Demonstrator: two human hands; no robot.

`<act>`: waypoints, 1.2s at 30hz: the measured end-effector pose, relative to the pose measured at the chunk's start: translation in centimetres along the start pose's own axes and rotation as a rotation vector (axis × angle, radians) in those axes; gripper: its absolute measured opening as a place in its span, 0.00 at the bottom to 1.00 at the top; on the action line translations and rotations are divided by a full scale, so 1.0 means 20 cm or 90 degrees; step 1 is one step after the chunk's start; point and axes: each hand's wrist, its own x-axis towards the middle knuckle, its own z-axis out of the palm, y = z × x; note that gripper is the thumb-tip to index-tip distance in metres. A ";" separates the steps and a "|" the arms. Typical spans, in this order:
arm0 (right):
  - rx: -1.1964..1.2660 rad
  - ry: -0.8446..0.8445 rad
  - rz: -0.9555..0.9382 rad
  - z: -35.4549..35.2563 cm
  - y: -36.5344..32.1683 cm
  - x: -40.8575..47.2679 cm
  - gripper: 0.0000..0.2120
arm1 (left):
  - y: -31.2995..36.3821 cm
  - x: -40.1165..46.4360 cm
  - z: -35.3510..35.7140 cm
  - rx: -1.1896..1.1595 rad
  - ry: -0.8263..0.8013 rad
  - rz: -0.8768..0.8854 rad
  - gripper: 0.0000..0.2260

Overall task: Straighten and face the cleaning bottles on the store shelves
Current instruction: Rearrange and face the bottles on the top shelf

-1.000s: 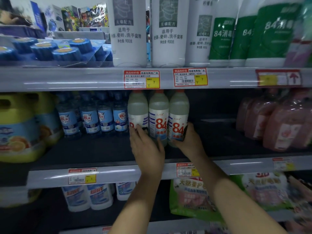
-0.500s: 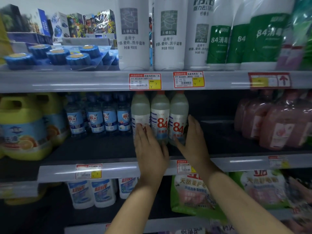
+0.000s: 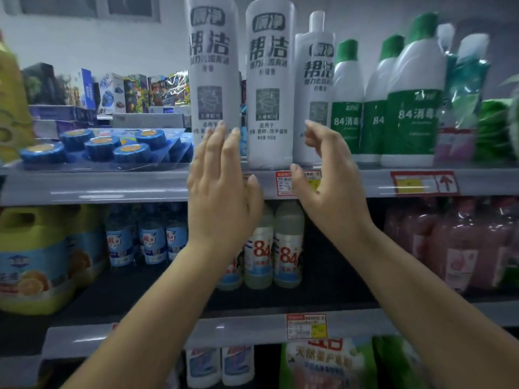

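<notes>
**At the top shelf: both hands raised to the tall white bottles**

On the grey metal upper shelf [image 3: 92, 186] stand three tall white plastic cleaning bottles with dark printed labels: a left one [image 3: 213, 66], a middle one [image 3: 270, 88] and a right one [image 3: 314, 88] set slightly further back, its narrow cap showing. All three are upright with labels facing outward. The left hand [image 3: 222, 197] is flat and open, fingers together and extended upward, fingertips in front of the lower part of the left bottle; whether they touch it cannot be told. The right hand [image 3: 328, 181] is open and curved, thumb apart from the fingers in a wide span, level with the base of the right bottle and holding nothing. The middle bottle shows between the two hands. Just right of these bottles stand white bottles with green caps and green "84" labels [image 3: 410, 119]. On the shelf below, small pale "84" bottles with red numerals [image 3: 288, 248] stand side by side, partly hidden behind the left wrist. Blue round toilet blocks in clear packs [image 3: 104, 147] lie left of the tall bottles.
</notes>
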 end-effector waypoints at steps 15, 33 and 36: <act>0.103 -0.150 0.278 0.21 0.11 0.45 0.33 | -0.17 0.40 0.07 -0.059 -0.082 -0.281 0.43; 0.361 -0.251 0.298 0.21 0.18 0.48 0.16 | -0.14 0.39 0.14 0.074 -0.100 -0.274 0.44; 0.365 -0.219 0.327 0.23 0.19 0.47 0.23 | -0.14 0.39 0.14 0.086 -0.110 -0.270 0.44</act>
